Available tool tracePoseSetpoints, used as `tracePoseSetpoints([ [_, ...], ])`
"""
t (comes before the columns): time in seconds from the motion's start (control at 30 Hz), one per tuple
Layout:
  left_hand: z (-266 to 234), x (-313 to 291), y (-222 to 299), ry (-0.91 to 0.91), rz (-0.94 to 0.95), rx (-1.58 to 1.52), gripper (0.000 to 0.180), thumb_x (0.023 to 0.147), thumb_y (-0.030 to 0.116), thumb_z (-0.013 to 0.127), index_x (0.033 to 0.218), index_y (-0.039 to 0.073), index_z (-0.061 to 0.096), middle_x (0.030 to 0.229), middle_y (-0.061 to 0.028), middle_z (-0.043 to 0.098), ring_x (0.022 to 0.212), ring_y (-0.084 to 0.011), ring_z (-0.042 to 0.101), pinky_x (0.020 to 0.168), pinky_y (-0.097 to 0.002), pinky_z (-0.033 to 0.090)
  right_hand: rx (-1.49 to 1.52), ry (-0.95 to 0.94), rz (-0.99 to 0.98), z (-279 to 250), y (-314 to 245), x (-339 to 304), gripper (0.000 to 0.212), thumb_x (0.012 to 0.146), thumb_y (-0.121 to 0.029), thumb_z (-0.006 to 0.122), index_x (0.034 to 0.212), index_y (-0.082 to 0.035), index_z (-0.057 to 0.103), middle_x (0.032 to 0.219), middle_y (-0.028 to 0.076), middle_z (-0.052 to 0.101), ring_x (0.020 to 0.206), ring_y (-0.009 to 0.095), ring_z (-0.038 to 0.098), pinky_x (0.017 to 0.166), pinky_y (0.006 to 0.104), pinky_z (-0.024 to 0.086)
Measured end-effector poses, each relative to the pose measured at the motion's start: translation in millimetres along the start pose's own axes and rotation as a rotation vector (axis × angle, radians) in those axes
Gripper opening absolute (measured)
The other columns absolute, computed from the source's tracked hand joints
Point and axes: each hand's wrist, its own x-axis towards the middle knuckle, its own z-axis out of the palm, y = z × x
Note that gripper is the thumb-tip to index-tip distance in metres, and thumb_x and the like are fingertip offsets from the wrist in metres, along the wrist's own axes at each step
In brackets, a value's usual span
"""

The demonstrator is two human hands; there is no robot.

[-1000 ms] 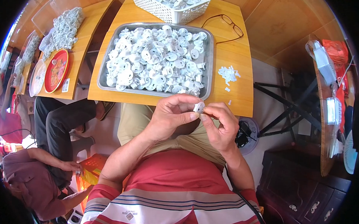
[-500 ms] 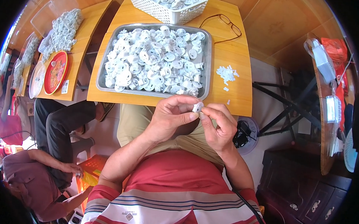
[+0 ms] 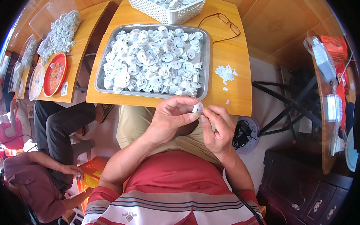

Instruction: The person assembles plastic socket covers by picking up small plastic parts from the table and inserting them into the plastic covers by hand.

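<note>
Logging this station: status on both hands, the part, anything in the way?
Left hand pinching small white part. Right hand at its edge, grip unclear. Part just below metal tray in view; nothing visibly blocking the hands.

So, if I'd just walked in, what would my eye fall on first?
Probably the metal tray heaped with white plastic parts, covering much of the wooden table. On the person's side of it, the left grip and right grip meet at one small white piece. Off to the left, a round red tray stands out.
</note>
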Motion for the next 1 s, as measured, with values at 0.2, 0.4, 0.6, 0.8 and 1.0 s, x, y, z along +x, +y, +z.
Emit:
tracePoseSetpoints([
  [0.2, -1, -1, -2, -0.009, -0.013, 0.002, 0.035, 0.089, -0.011, 0.064, 0.122, -0.001, 0.063, 0.114, -0.0090, 0.068, 0.106, -0.0152, 0.064, 0.095, -0.0294, 0.052, -0.089, -0.004, -0.101, 1, 4, -6, 0.023, 0.084, 0.002, 0.071, 0.107, 0.002, 0.068, 0.093, 0.015, 0.066, 0.074, 0.027, 0.068, 0.060, 0.0335, 0.054],
  [0.4, -2, -2, -4, 0.007, -0.033, 0.003, 0.034, 0.089, -0.010, 0.064, 0.121, 0.000, 0.063, 0.114, -0.0083, 0.068, 0.107, -0.0156, 0.064, 0.096, -0.0302, 0.052, -0.124, -0.018, -0.135, 2, 8, -10, 0.027, 0.082, 0.003, 0.071, 0.109, 0.003, 0.066, 0.095, 0.015, 0.066, 0.073, 0.028, 0.068, 0.060, 0.0344, 0.054],
  [0.6, -3, -3, -6, 0.023, -0.040, -0.014, 0.032, 0.089, -0.011, 0.065, 0.118, 0.000, 0.064, 0.119, -0.0088, 0.066, 0.109, -0.0167, 0.064, 0.097, -0.0315, 0.052, -0.161, -0.058, -0.131, 0, 8, -11, 0.029, 0.082, 0.004, 0.071, 0.110, 0.005, 0.065, 0.096, 0.015, 0.065, 0.074, 0.028, 0.069, 0.060, 0.0350, 0.055],
  [0.8, -6, -4, -9, 0.024, -0.051, -0.024, 0.032, 0.088, -0.012, 0.064, 0.117, 0.001, 0.065, 0.119, -0.0097, 0.066, 0.110, -0.0175, 0.064, 0.098, -0.0318, 0.052, -0.120, -0.108, -0.082, -7, 8, -12, 0.028, 0.082, 0.000, 0.072, 0.109, 0.005, 0.066, 0.097, 0.016, 0.066, 0.076, 0.029, 0.069, 0.062, 0.0354, 0.055],
  [1.0, -5, -5, -9, 0.031, -0.062, -0.049, 0.032, 0.088, -0.013, 0.064, 0.117, 0.001, 0.065, 0.118, -0.0103, 0.067, 0.111, -0.0176, 0.064, 0.098, -0.0320, 0.052, -0.442, -0.088, -0.012, -41, 36, -20, 0.032, 0.078, -0.006, 0.076, 0.108, 0.000, 0.067, 0.102, 0.013, 0.064, 0.089, 0.033, 0.064, 0.074, 0.0395, 0.054],
])
